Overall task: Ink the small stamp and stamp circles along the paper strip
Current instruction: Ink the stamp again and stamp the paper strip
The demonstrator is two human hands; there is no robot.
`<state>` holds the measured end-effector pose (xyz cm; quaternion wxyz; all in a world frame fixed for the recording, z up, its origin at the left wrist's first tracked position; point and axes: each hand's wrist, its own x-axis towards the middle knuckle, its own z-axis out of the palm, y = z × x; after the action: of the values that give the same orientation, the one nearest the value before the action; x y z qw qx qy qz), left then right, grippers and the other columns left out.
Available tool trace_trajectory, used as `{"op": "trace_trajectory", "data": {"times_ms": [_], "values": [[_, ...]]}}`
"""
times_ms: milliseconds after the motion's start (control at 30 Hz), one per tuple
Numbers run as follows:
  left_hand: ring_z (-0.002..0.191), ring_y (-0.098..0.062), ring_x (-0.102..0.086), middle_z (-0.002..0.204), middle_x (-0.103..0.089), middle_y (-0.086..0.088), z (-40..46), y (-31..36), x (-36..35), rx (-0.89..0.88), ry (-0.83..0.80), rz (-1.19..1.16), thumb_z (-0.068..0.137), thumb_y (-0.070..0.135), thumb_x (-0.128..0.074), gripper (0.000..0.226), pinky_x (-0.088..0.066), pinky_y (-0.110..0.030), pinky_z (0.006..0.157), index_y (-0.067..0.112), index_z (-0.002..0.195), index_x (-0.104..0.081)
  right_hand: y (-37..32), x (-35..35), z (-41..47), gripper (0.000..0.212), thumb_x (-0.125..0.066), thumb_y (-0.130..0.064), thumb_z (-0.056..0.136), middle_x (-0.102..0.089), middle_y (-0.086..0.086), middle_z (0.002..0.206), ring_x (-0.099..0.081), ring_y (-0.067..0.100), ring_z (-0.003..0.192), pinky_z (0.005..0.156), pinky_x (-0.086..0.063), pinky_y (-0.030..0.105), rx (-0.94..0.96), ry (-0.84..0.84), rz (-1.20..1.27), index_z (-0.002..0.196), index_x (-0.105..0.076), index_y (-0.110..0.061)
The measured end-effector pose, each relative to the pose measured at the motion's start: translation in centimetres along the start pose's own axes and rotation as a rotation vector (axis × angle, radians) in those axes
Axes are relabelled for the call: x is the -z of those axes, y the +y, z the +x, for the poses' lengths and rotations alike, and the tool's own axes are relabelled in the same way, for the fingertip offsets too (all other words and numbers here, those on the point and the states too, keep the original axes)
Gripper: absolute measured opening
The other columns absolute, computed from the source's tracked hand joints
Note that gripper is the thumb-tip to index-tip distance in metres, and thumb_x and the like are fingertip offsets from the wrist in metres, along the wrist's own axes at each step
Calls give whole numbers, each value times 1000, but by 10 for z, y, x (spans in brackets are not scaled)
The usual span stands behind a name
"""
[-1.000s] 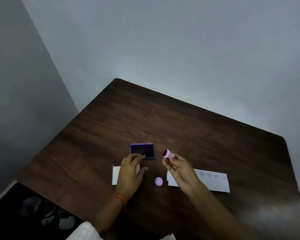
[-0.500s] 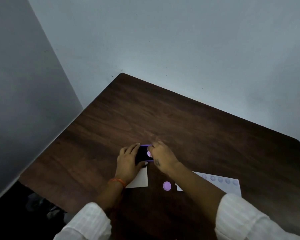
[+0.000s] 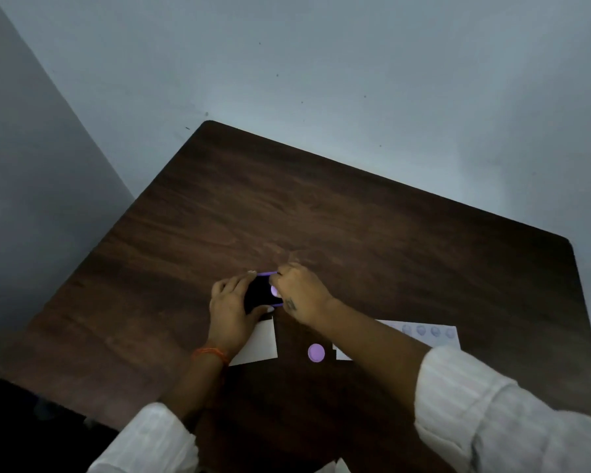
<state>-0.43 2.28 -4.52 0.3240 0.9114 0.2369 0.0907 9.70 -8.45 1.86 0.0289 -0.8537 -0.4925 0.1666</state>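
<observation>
Your right hand (image 3: 299,295) hides most of the small round purple stamp (image 3: 274,290); your forearm covers the middle of the white paper strip (image 3: 437,336). Your left hand (image 3: 231,310) masks the purple-rimmed dark ink pad's (image 3: 258,293) left edge.

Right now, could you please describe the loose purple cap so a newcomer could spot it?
On the dark table, look at the near edge between the two forearms. The cap lies between two white papers, a flat lilac disc that no hand touches.
</observation>
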Motion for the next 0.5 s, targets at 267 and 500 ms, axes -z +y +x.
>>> {"op": "trace_trajectory", "data": {"times_ms": [267, 500], "values": [[112, -33, -44, 126, -59, -11, 1, 0, 0, -8, -8, 12, 67, 28, -80, 68, -36, -36, 93, 10, 126, -52, 4, 9, 2, 23, -45, -2, 88, -59, 23, 113, -52, 36, 107, 85, -39, 40, 50, -30, -28, 105, -60, 3], [115, -33, -43, 129, -57, -11, 0, 2, 1, -1, -18, 15, 70, 27, -78, 67, -37, -39, 95, 9, 128, -50, -21, -6, -9, 40, -54, -1, 87, -50, 25, 127, -49, 35, 115, 92, -45, 39, -114, 5, -70, 125, -44, 5]]}}
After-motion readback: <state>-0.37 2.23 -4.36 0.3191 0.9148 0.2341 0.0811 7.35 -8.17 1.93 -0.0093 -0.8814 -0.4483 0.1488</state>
